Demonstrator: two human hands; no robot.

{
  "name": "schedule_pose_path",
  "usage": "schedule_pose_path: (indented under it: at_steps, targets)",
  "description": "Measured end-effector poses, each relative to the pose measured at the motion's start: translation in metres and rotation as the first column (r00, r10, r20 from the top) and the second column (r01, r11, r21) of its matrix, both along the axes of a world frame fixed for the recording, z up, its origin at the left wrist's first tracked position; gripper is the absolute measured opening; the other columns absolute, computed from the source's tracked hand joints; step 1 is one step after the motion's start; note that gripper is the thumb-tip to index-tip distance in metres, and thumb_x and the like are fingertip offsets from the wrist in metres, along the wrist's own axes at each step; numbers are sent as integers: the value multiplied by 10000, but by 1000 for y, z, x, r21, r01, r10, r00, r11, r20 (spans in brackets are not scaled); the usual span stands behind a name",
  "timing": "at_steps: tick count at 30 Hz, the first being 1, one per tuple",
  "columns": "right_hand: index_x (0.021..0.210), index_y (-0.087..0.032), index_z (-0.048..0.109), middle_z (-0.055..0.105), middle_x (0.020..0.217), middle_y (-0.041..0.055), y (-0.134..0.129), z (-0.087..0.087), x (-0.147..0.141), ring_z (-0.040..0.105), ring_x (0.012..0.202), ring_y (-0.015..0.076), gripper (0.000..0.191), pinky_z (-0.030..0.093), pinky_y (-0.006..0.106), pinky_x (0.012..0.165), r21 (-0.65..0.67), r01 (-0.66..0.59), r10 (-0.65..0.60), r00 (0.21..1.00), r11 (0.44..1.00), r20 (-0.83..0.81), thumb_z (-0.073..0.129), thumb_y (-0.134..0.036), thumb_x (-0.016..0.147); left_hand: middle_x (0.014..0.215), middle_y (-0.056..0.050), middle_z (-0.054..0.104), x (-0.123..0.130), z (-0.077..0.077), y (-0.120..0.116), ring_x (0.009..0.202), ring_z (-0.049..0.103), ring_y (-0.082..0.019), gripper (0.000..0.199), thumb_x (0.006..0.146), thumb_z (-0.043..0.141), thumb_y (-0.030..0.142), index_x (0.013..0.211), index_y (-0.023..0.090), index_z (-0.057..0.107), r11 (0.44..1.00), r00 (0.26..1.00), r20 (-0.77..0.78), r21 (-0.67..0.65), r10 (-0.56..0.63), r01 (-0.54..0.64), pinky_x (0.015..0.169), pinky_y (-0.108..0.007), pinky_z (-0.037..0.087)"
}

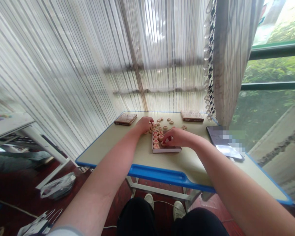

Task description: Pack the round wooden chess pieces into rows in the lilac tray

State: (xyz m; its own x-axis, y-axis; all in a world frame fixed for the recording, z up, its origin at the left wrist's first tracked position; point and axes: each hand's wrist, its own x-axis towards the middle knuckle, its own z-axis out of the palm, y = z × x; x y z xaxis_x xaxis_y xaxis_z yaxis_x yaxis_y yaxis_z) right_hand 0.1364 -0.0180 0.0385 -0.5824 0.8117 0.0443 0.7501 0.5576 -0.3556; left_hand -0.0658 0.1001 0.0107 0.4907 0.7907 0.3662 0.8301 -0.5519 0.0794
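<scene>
An open shallow box (pixel 166 150) stands on the desk, with several round wooden pieces (pixel 156 141) bearing red characters in rows at its left side. My right hand (pixel 173 137) reaches into the box, its fingers closed on a round piece (pixel 163 143) beside the rows. Beyond the box's back left corner, my left hand (pixel 145 124) is among loose round pieces (pixel 165 127), its fingers bent together; whatever they hold is too small to make out. The loose pieces are scattered behind the box.
Two flat brown boxes, one at the back left (pixel 126 119) and one at the back right (pixel 192 115), lie on the desk (pixel 103 144). A dark tablet-like device (pixel 225 144) rests at the right edge. Striped curtains hang behind.
</scene>
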Motion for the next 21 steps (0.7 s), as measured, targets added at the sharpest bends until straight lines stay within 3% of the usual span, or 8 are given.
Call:
schedule_pose_path:
  at_steps: [8,13,17,21]
  targets:
    - [861,-239,724,672,758,12,5,-11,-5,547,624,126,216,393,231,606,87,-38,42,998,995,-40,609,-236,678,1100,-51,648,-1,-4,4,1029,574,-186,427,753,426,118,1124,197,622,994,997,57,-88,-60,65,929,-281,416]
    - [838,-232,722,675,764,14,2,-9,-7,545,620,126,185,392,230,597,93,-35,38,999,995,-28,615,-260,690,1074,-57,647,-1,-8,9,1029,553,-190,390,730,461,107,1039,209,676,988,989,35,-62,-142,144,942,-291,407]
    - [855,-233,714,665,732,5,-1,-3,-5,533,598,120,200,380,227,567,65,11,-9,999,998,-36,633,-297,684,1097,-60,627,0,-9,7,1066,512,-233,359,743,486,153,1031,239,682,994,993,43,34,-109,108,972,-357,373]
    - [884,-225,712,665,735,10,0,-1,-2,538,611,121,240,385,228,586,56,50,-46,997,997,-57,655,-307,666,1051,-38,655,2,-7,5,1008,545,-193,364,749,472,141,1032,241,678,983,983,-3,-16,-181,181,961,-322,378]
